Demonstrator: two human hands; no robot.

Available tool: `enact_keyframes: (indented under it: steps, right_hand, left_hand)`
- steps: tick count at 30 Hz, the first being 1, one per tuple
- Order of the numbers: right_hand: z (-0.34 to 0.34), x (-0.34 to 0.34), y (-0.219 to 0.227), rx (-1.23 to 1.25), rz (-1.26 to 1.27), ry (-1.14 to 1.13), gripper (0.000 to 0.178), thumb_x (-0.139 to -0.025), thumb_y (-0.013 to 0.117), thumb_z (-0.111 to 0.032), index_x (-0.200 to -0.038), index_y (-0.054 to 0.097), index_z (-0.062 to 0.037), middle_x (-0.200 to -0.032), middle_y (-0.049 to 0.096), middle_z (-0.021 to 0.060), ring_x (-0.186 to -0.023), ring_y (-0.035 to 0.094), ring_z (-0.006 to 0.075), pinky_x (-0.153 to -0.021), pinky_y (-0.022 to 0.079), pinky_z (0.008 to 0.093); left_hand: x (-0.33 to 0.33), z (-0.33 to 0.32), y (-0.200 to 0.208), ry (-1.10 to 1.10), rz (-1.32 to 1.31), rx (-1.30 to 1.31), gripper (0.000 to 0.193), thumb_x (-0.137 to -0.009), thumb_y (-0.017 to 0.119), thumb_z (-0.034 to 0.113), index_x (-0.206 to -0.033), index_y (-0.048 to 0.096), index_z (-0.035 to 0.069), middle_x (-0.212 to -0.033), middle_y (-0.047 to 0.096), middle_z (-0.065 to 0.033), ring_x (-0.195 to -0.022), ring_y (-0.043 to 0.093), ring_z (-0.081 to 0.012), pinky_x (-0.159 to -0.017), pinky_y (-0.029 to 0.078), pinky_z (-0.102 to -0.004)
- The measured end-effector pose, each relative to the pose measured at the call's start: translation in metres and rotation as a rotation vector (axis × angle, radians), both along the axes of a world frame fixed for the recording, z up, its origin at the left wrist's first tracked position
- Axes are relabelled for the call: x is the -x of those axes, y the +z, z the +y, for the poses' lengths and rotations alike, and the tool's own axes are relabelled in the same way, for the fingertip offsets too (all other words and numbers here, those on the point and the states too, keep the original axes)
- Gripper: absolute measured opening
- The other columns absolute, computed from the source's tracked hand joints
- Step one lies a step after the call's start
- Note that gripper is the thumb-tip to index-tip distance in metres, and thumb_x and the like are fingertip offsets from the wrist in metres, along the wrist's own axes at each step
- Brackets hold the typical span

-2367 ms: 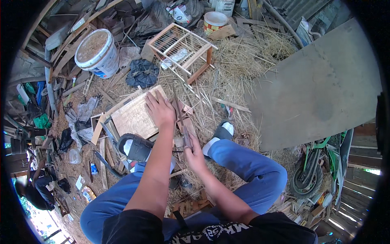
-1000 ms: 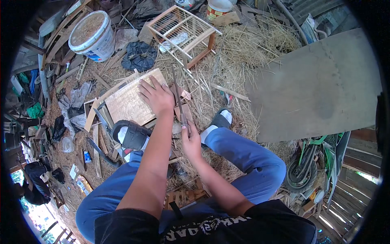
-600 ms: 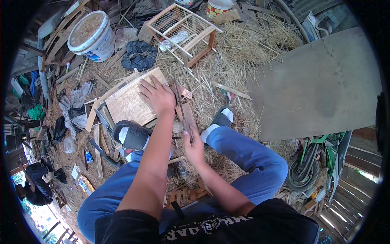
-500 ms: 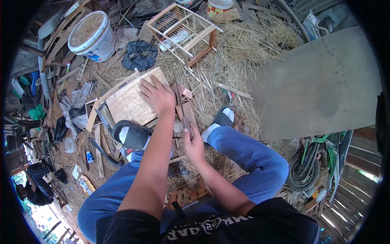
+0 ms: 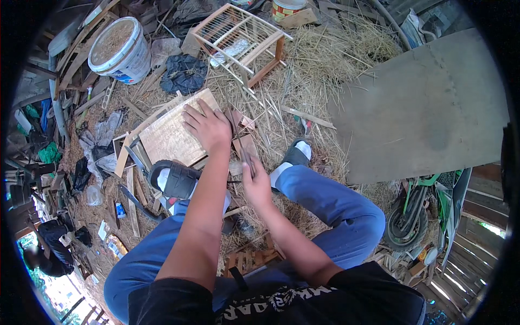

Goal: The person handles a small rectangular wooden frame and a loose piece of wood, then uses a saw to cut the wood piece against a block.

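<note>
My left hand [image 5: 208,127] lies spread and flat on a pale wooden board [image 5: 172,132], near its right edge. Wrapped round the lower end of a long narrow dark metal blade [image 5: 238,132] is my right hand [image 5: 255,181]. The blade points away from me and runs along the board's right side; whether it touches the edge I cannot tell. A sandalled foot [image 5: 179,181] is close to the board's near edge. Beneath the board, other wood pieces and a dark metal bar [image 5: 140,154] partly show.
A slatted wooden cage [image 5: 238,46] stands beyond, with straw [image 5: 336,59] around it. At the far left is a white bucket [image 5: 118,51], near a black plastic bag [image 5: 184,74]. A large flat sheet [image 5: 417,114] lies right, above a green motorbike [image 5: 411,216]. Another person [image 5: 51,246] is at lower left.
My right hand and the blade have shifted slightly away from me and to the left. My left hand stays on the board. The whole view has moved a little.
</note>
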State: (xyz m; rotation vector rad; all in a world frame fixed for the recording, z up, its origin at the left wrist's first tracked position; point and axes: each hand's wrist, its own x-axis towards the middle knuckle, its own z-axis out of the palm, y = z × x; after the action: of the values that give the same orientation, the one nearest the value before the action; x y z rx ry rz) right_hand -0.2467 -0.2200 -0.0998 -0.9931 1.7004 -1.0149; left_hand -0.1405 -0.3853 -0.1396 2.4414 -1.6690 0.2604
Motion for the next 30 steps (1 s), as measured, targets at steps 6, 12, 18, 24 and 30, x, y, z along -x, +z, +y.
enact_keyframes:
  steps: [6,12,18,24,30]
  right_hand:
    - [0.009,0.003,0.003,-0.020,-0.151,0.037,0.044,-0.105,0.061,-0.026,-0.140,0.058,0.0005,-0.109,0.074,0.0254,-0.104,0.074,0.0301,-0.091,0.055,0.0380]
    - [0.010,0.000,-0.015,0.112,-0.073,-0.051,0.042,-0.105,0.061,-0.025,-0.137,0.059,0.0014,-0.104,0.074,0.0220,-0.096,0.074,0.0253,-0.088,0.055,0.0360]
    - [-0.007,0.001,0.002,0.088,-0.125,0.019,0.041,-0.105,0.059,-0.025,-0.138,0.058,0.0001,-0.103,0.074,0.0232,-0.095,0.074,0.0244,-0.087,0.055,0.0350]
    - [0.027,0.002,-0.006,-0.081,-0.075,0.036,0.041,-0.105,0.059,-0.025,-0.138,0.058,-0.0015,-0.107,0.073,0.0263,-0.100,0.074,0.0336,-0.087,0.055,0.0397]
    - [0.013,0.000,-0.004,-0.031,-0.096,0.008,0.039,-0.104,0.059,-0.024,-0.136,0.060,-0.0025,-0.110,0.073,0.0274,-0.104,0.073,0.0368,-0.090,0.055,0.0404]
  left_hand:
    - [-0.001,0.000,-0.001,0.002,0.010,-0.001,0.067,-0.101,0.048,0.035,-0.160,0.036,0.004,-0.163,0.028,-0.0335,-0.152,0.025,-0.0503,-0.125,0.018,-0.0612]
    - [0.003,-0.003,0.000,-0.006,-0.017,-0.020,0.066,-0.103,0.047,0.038,-0.160,0.036,0.006,-0.163,0.028,-0.0334,-0.152,0.026,-0.0501,-0.123,0.019,-0.0624]
    - [0.001,0.000,-0.001,-0.009,0.008,-0.037,0.068,-0.104,0.046,0.040,-0.161,0.033,0.005,-0.164,0.026,-0.0335,-0.153,0.023,-0.0506,-0.124,0.017,-0.0627]
    - [-0.003,0.000,-0.002,-0.005,0.000,-0.039,0.069,-0.104,0.046,0.040,-0.162,0.032,0.005,-0.165,0.024,-0.0336,-0.153,0.022,-0.0504,-0.124,0.016,-0.0624]
    - [0.001,0.000,-0.003,-0.006,0.021,-0.026,0.069,-0.104,0.045,0.041,-0.162,0.032,0.005,-0.164,0.026,-0.0338,-0.153,0.022,-0.0504,-0.124,0.016,-0.0623]
